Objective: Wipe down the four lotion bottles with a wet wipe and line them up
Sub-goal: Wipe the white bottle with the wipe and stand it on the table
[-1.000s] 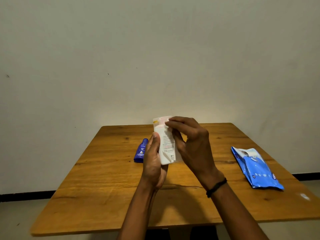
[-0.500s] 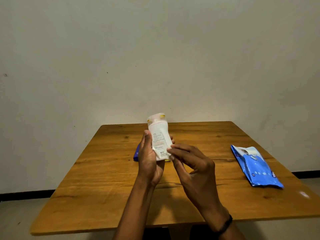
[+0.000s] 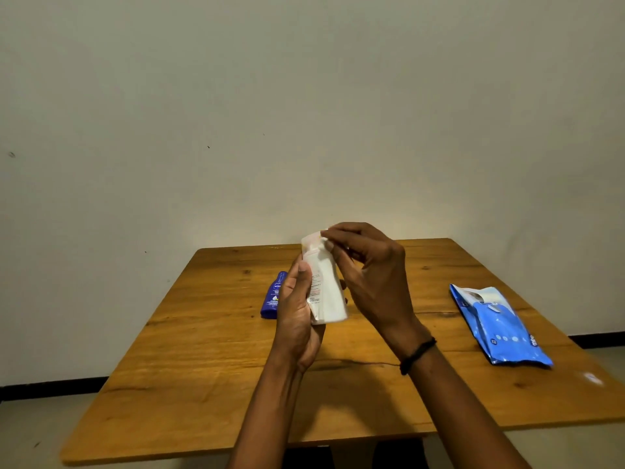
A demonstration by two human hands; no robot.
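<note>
My left hand (image 3: 297, 319) holds a white lotion bottle (image 3: 313, 280) upright above the middle of the wooden table (image 3: 203, 367), thumb along its left side. A white wet wipe (image 3: 331, 299) drapes down over the bottle's right side. My right hand (image 3: 368, 275) pinches the wipe at the bottle's cap, fingers curled over the top. A dark blue lotion bottle (image 3: 273, 296) lies flat on the table just left of my left hand, partly hidden behind it. No other bottles show.
A blue pack of wet wipes (image 3: 500, 326) lies on the right side of the table, near its right edge. A plain wall stands right behind the table's far edge. A black band circles my right wrist.
My right hand has gone from the bottle's lower end up to its cap, drawing the wipe along the side. The bottle stays held upright in my left hand.
</note>
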